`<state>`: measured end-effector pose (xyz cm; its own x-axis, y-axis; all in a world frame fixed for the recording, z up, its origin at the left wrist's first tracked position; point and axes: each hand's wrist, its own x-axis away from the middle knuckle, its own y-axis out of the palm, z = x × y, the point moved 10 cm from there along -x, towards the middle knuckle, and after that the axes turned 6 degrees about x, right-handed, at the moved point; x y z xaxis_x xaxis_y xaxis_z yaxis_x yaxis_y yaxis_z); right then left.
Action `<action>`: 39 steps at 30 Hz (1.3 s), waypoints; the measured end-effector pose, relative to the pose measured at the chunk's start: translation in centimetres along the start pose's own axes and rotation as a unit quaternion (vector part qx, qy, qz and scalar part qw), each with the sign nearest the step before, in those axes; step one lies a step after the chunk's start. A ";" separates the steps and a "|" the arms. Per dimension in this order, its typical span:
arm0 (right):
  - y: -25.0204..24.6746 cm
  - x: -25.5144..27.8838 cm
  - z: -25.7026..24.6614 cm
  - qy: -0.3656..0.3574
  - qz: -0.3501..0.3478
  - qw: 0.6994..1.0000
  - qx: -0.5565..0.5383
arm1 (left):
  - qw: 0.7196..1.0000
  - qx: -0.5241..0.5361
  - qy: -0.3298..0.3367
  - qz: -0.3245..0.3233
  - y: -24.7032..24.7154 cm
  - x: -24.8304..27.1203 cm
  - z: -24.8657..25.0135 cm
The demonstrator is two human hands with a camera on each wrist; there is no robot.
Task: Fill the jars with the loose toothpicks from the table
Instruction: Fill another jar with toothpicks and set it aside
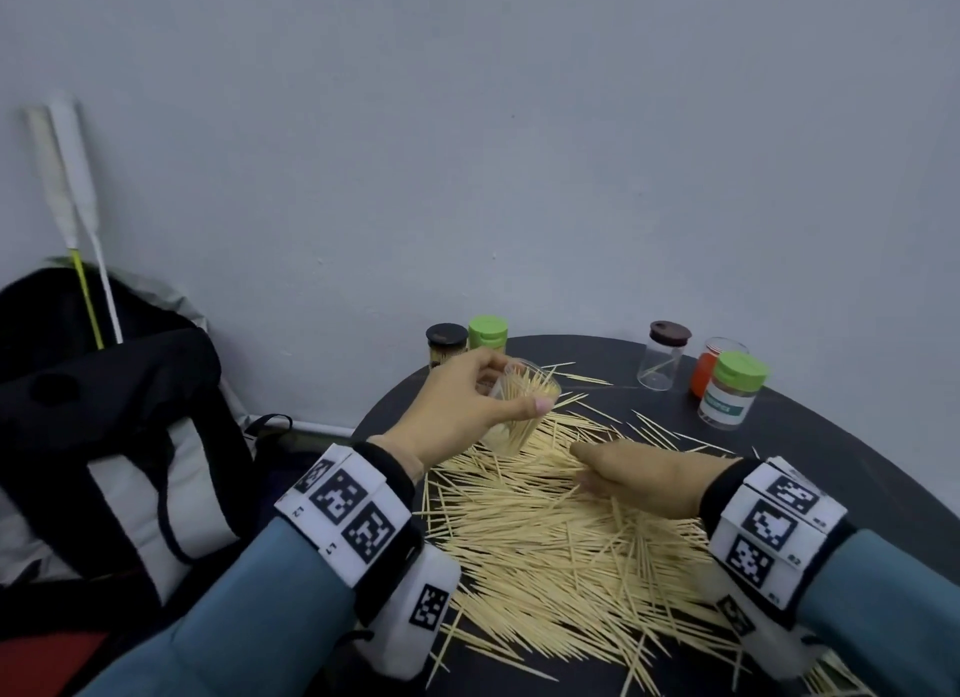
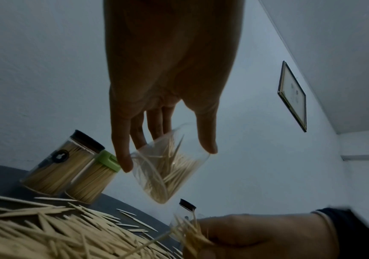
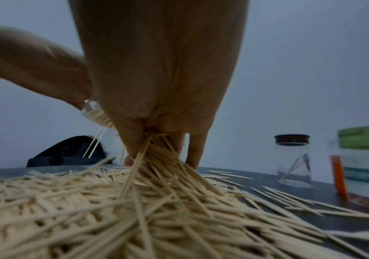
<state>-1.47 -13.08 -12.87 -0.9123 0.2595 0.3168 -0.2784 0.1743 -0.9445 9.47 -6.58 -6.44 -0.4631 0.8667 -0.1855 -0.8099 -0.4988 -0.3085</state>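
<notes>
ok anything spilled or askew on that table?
Yes: loose toothpicks lie strewn in a heap across the round table. The open jar is tilted in the left hand, toothpicks poking from its mouth. The standing jars look upright.

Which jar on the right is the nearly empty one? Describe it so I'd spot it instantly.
Start at the round dark table and look to its far right edge, where three containers stand together. The nearly empty jar is the leftmost: clear glass, dark brown lid, only a few toothpicks inside, while its neighbours are orange or green-lidded.
</notes>
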 end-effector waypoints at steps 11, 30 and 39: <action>-2.9 3.5 4.5 0.033 0.169 0.874 -0.454 | 0.999 0.016 0.021 -0.028 3.3 -0.5 1.7; -9.6 9.7 7.3 -0.003 0.488 0.612 -0.622 | 0.993 0.012 0.025 -0.117 10.3 -0.6 2.8; -5.6 7.7 5.1 0.071 0.398 0.710 -0.576 | 0.993 0.032 0.043 -0.107 10.2 -0.6 3.4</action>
<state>-8.51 -16.92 -5.54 -0.5807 0.7907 -0.1940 0.8140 0.5591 -0.1575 0.27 -12.16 -6.34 -0.2477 0.9475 -0.2020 -0.9089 -0.2995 -0.2903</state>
